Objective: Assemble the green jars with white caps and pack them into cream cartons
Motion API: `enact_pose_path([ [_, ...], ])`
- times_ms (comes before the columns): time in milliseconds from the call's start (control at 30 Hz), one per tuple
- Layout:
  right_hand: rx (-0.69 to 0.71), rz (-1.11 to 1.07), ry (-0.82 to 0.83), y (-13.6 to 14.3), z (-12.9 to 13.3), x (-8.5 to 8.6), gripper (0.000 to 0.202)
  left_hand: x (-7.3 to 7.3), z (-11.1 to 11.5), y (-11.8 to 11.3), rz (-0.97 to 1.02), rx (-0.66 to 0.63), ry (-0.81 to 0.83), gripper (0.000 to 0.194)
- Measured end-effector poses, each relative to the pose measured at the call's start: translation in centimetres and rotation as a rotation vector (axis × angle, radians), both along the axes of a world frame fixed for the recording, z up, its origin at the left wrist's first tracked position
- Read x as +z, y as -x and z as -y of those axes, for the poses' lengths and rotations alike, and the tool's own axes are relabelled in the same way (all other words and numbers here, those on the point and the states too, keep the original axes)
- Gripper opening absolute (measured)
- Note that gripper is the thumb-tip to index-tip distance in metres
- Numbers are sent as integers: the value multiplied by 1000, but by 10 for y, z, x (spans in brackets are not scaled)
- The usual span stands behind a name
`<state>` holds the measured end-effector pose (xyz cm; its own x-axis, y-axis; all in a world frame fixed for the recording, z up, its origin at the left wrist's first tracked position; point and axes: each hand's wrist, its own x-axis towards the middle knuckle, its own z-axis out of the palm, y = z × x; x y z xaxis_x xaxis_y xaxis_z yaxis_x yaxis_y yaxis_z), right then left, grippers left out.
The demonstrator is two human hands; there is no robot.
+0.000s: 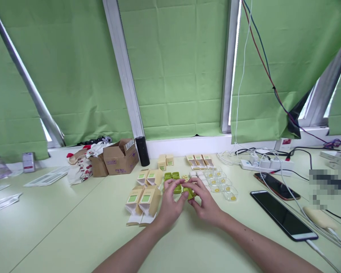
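Near the middle of the table, my left hand (172,203) and my right hand (205,201) meet around a small green container (189,193), with the fingers of both hands closed on it. Just beyond my hands are more green containers (172,175), partly hidden by my fingers. To their left stand open beige boxes (150,199) with green squares on them. White items (197,174) lie behind my right hand, beside clear cups (230,193) with yellow bits inside.
Two phones (284,215) with cables and a white power strip (267,165) are at the right. Farther back stand a cardboard box (121,157), a black cylinder (142,151), a patterned bag (80,170) and more beige boxes (200,162). Flat white sheets (48,177) lie at the left.
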<state>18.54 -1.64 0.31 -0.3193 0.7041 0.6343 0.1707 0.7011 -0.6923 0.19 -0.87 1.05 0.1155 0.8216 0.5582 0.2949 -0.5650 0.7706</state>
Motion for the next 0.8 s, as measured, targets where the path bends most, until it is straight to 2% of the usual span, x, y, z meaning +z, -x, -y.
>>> enact_pose_path([
  [200,-58,29,-91,1,3,5,58,-2,-3,-1,41,-71,-7,44],
  [500,-157,-49,-174,-4,-8,-2,44,-2,-3,0,17,-36,-30,40],
  [800,-206,-57,-223,-2,-4,1,35,-1,-4,-2,39,7,-31,43],
])
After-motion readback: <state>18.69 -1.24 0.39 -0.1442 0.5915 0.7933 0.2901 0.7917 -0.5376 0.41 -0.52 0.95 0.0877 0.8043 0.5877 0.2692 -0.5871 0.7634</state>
